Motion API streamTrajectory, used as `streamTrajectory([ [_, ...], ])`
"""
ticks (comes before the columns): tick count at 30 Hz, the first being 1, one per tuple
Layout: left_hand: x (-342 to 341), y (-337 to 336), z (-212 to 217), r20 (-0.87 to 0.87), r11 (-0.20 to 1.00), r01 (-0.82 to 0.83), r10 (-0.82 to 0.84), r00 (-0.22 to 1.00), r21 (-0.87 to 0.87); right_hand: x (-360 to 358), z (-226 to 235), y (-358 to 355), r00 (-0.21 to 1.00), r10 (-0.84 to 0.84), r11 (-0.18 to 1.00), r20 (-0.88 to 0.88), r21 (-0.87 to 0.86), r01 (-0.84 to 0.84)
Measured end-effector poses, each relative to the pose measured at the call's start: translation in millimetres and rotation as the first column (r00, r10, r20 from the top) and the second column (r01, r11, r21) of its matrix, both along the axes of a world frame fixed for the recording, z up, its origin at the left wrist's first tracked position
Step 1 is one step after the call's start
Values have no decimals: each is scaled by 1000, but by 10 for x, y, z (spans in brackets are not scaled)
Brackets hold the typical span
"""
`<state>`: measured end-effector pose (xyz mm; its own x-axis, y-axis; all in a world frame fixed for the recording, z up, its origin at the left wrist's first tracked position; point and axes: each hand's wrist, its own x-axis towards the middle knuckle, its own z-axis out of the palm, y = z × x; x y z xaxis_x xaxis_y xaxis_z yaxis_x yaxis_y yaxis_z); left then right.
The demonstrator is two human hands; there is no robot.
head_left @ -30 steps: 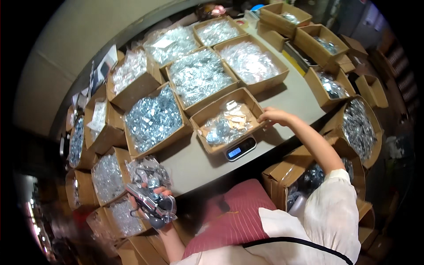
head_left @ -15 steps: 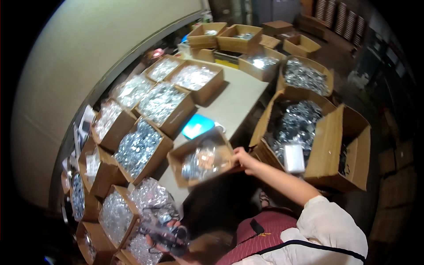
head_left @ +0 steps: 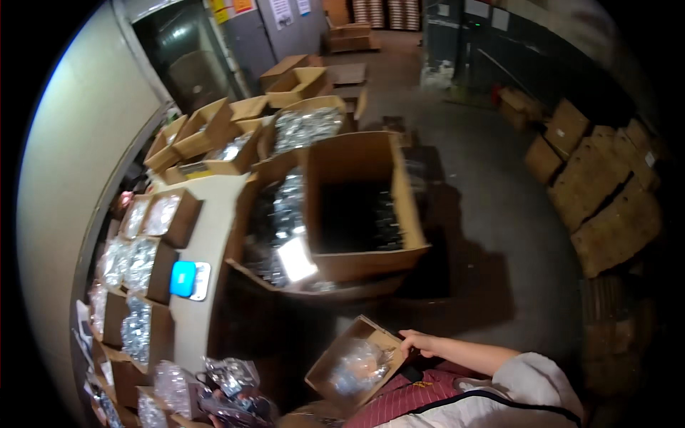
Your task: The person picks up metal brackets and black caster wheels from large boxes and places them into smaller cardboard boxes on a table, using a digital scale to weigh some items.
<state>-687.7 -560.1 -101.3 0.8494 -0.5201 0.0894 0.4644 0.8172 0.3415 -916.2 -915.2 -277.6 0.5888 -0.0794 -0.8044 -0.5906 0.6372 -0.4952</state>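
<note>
My right hand (head_left: 421, 344) grips the rim of a small open cardboard box (head_left: 325, 374), which tilts close against my body. Inside the box lie crumpled clear plastic bags (head_left: 357, 367), some showing pale blue and orange tints. At the lower left, my left hand (head_left: 215, 419) is nearly all hidden, with only a bit of skin showing beside a clear plastic bag of dark parts (head_left: 246, 408); it seems to hold that bag. Just above it, another clear bag with shiny parts (head_left: 232, 374) lies by the table edge.
Several boxes of bagged silvery parts (head_left: 135, 332) line the pale table (head_left: 193, 324), with a blue-topped scale (head_left: 183, 278) beside them. Ahead stands a large open carton (head_left: 357, 260) with dark contents, next to one of silvery bags (head_left: 289, 203). Flattened cardboard (head_left: 606, 185) leans at right.
My view has swung right, toward the large cartons and floor. The small box, in my right hand, has left the table edge and come near my body. My left hand is now lower and more hidden.
</note>
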Motion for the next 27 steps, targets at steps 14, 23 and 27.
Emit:
streamTrajectory([
  [14,-1703,-4446,61,-27,736,663,-672,740,-135,-3086,410,-2272,707,-683,728,184,95,679],
  [23,-1613,-7141,-288,-305,647,758,-740,599,-81,-3695,-1011,-4740,422,-906,364,-42,430,826],
  [27,-1149,-8373,-121,-374,730,682,-620,690,48,-3275,-553,-5858,666,-704,605,247,-281,745],
])
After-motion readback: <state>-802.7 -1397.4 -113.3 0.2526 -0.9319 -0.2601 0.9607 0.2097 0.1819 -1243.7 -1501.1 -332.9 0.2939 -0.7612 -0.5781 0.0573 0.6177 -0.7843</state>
